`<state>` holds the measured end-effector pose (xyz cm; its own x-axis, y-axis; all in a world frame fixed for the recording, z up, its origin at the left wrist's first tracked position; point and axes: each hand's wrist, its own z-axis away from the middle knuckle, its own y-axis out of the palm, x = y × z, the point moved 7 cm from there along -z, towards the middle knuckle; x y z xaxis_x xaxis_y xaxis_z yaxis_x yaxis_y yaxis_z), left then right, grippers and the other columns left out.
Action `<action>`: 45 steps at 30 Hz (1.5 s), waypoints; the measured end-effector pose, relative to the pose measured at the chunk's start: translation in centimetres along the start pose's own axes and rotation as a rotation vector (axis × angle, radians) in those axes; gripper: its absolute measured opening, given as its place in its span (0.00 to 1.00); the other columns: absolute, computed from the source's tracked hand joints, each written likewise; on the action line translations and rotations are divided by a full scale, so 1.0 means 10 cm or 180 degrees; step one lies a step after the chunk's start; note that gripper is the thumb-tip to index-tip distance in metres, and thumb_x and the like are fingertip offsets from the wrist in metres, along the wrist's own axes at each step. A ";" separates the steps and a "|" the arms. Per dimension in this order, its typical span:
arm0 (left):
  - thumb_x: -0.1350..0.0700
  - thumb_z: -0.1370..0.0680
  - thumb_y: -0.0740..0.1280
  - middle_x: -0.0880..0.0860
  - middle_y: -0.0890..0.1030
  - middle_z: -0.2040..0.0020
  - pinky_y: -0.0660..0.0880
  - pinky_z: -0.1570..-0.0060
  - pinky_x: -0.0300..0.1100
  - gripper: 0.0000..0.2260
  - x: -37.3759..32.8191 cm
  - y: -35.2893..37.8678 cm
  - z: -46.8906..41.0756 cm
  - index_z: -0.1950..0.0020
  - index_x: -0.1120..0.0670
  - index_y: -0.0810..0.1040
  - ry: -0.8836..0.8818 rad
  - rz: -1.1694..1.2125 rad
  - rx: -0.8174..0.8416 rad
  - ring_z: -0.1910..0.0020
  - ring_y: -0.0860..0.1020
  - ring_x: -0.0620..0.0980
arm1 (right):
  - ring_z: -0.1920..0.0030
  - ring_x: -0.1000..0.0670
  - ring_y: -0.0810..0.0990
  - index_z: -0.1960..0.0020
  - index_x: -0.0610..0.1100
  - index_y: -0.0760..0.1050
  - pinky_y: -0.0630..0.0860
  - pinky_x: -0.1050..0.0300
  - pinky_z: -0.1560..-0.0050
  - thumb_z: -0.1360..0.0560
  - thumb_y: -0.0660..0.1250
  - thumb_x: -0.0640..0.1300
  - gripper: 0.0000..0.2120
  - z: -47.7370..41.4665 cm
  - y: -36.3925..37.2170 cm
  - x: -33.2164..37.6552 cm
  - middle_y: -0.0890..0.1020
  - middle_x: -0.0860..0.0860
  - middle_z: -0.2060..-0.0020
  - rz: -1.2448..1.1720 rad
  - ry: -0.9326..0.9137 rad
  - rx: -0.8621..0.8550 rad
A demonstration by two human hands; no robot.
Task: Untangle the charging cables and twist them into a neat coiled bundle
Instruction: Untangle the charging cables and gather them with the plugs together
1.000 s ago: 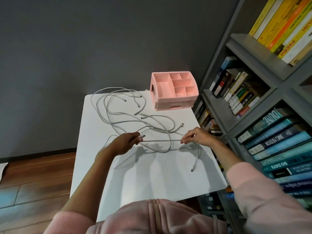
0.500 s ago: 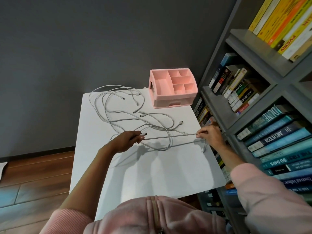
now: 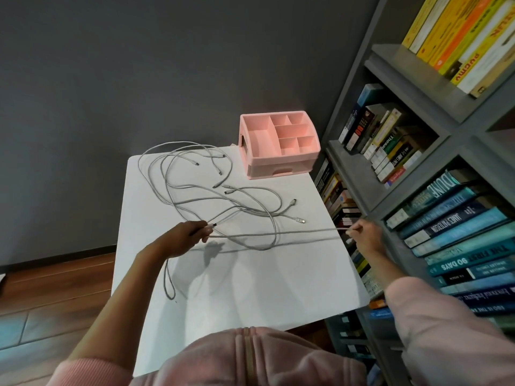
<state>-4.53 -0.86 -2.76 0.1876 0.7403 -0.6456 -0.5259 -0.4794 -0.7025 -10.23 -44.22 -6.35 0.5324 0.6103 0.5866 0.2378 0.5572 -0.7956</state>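
Over the last second the right hand (image 3: pixel 365 235) had carried its pinched length of cable (image 3: pixel 278 233) away from the left hand (image 3: pixel 184 238) and out past the tabletop's (image 3: pixel 250 288) edge, on the side below the pink organizer (image 3: pixel 278 146). The span between the two hands, short a moment earlier, had grown into one long, nearly straight line held just above the surface. The left hand had stayed roughly where it was, in front of the organizer, its grip closed around the cable near a dark-tipped plug. The right grip was closed in a pinch on the far end. That likely meant one cable was being drawn free of the others, an early step. The rest of the cables (image 3: pixel 195 190) lay looped and crossed between the hands and the organizer, and no coil had been started. A slack loop (image 3: pixel 168 285) trailed from the left hand toward the person.

The tabletop was white and smooth. A dark grey wall (image 3: pixel 139 65) rose behind the organizer, a grey bookshelf (image 3: pixel 418 151) packed with books stood beside it, and wooden floor (image 3: pixel 41 296) showed on the opposite side.
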 end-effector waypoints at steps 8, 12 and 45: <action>0.53 0.18 0.58 0.48 0.74 0.68 0.65 0.66 0.36 0.15 -0.30 0.28 -0.15 0.64 0.51 0.69 0.0181 -0.0030 -0.0087 0.72 0.69 0.41 | 0.49 0.39 0.81 0.53 0.36 0.81 0.79 0.56 0.57 0.29 0.68 0.34 0.06 -0.19 0.41 -0.26 0.83 0.39 0.52 0.0068 0.0886 0.0328; 0.53 0.17 0.57 0.45 0.72 0.69 0.64 0.66 0.37 0.14 -0.48 0.47 -0.21 0.63 0.53 0.70 0.0254 0.0003 -0.0130 0.70 0.69 0.41 | 0.48 0.45 0.78 0.48 0.40 0.81 0.74 0.63 0.55 0.29 0.66 0.30 0.13 0.00 0.63 0.45 0.80 0.46 0.51 -0.0136 -0.0008 0.0747; 0.48 0.17 0.53 0.53 0.71 0.70 0.63 0.71 0.42 0.19 0.56 -0.30 0.38 0.60 0.60 0.72 -0.1378 0.1552 -0.2039 0.70 0.67 0.51 | 0.36 0.45 0.72 0.39 0.42 0.74 0.62 0.53 0.39 0.25 0.61 0.44 0.16 0.24 1.14 0.80 0.77 0.47 0.39 0.1947 -0.0081 0.1342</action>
<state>-5.06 6.53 -3.16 -0.3302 0.4374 -0.8365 0.1199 -0.8596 -0.4968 -5.20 -31.67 -10.33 0.4495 0.8909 0.0649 -0.4298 0.2795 -0.8586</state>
